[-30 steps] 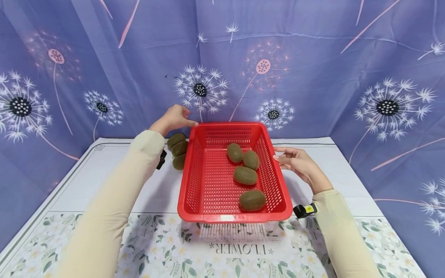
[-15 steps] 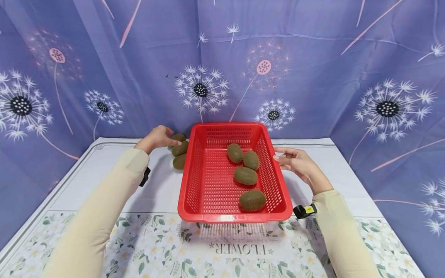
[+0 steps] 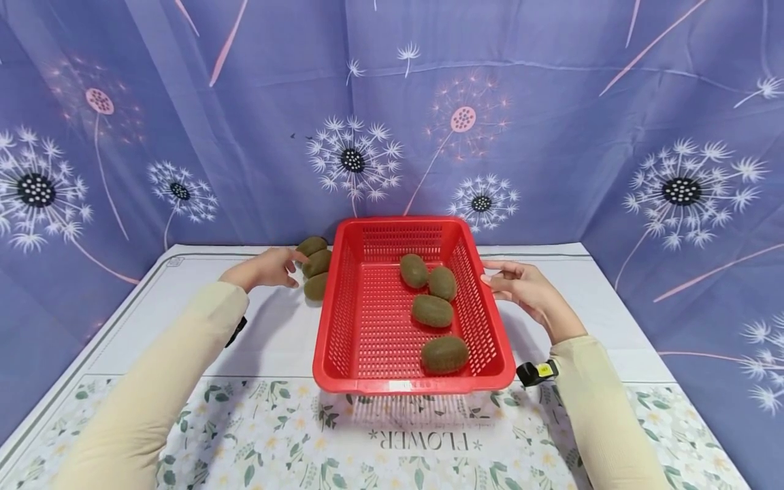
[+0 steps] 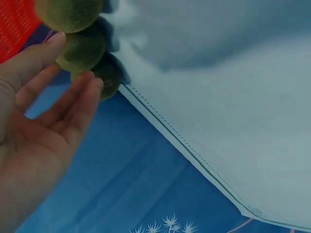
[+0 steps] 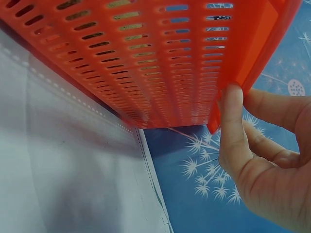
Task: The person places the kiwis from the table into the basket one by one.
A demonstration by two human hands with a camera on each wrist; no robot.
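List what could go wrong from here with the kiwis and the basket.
Three kiwis beside the basket sit close together, so the left hand might knock one while taking another. The right hand holds the basket on one side only, so a tug could shift it and roll the four kiwis inside.

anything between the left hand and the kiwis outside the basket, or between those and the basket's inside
Nothing visible blocks the left hand from the three outer kiwis. Between those and the inside of the red basket stands its perforated left wall.
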